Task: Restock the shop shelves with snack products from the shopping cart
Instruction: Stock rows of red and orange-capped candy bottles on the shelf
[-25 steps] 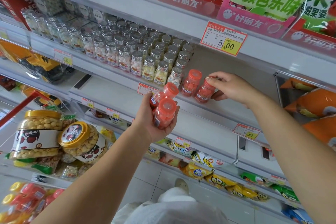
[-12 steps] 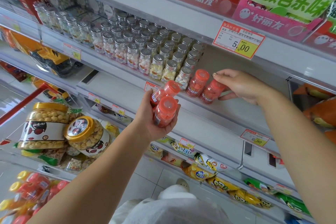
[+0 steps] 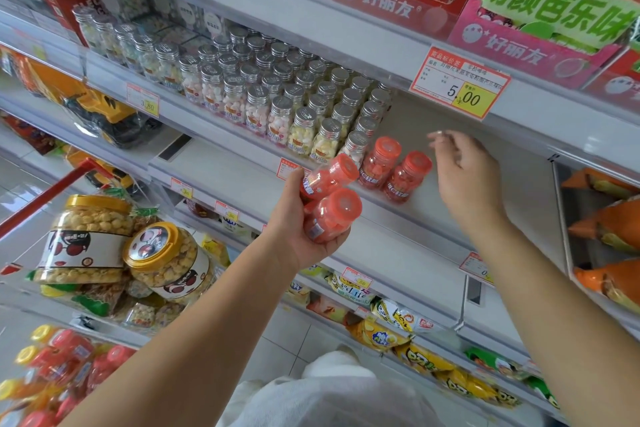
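Observation:
My left hand (image 3: 304, 229) grips two small red candy bottles (image 3: 329, 211) with red caps, held in front of the grey shelf (image 3: 450, 229). Two more red bottles stand upright on that shelf: one (image 3: 379, 163) beside the silver-capped jars and one (image 3: 407, 177) to its right. My right hand (image 3: 464, 173) hovers just right of them with fingers loose, holding nothing. The shopping cart (image 3: 38, 204) with a red rim is at lower left, carrying big yellow-lidded snack jars (image 3: 166, 260) and several red and yellow bottles (image 3: 62, 367).
Rows of silver-capped candy jars (image 3: 277, 97) fill the shelf's left part. A price tag (image 3: 459, 83) reading 5.00 hangs on the shelf above. Orange bags (image 3: 609, 229) sit at right, chip bags (image 3: 398, 322) on the lower shelves. Bare shelf lies right of the red bottles.
My right hand has let go of the second red bottle, which now stands on the shelf, and has drawn back to the right. My left hand still holds its two bottles.

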The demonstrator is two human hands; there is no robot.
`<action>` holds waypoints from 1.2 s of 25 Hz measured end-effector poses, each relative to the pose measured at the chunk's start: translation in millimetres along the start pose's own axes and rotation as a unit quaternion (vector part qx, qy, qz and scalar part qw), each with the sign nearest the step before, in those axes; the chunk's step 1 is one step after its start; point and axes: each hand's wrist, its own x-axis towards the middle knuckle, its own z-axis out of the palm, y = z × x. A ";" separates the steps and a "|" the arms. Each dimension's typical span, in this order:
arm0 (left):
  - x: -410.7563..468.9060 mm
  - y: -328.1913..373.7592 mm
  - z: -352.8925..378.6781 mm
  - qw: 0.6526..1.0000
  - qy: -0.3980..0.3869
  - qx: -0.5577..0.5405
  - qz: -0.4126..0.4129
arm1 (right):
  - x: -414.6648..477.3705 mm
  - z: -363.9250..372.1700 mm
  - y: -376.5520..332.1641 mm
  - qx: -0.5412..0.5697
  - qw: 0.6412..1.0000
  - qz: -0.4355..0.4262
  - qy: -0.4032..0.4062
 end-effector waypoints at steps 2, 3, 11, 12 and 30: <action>-0.7 -1.7 5.4 1.000 0.013 0.015 0.020 | -30.7 -2.7 -21.2 0.051 0.995 -0.088 0.015; -1.4 -3.1 7.9 1.000 0.004 0.013 0.025 | -45.6 -2.3 -34.8 0.088 0.991 -0.082 -0.054; 0.2 -11.1 9.3 0.999 -0.024 0.019 0.045 | -67.0 -8.2 -31.3 0.220 0.958 0.096 -0.159; 2.2 -11.5 5.0 0.999 -0.009 0.008 0.050 | -62.6 -19.4 -25.3 0.224 0.959 0.107 -0.138; 5.2 -13.0 -5.2 0.998 -0.023 -0.047 0.038 | 26.9 -42.0 32.4 0.118 0.957 0.222 -0.144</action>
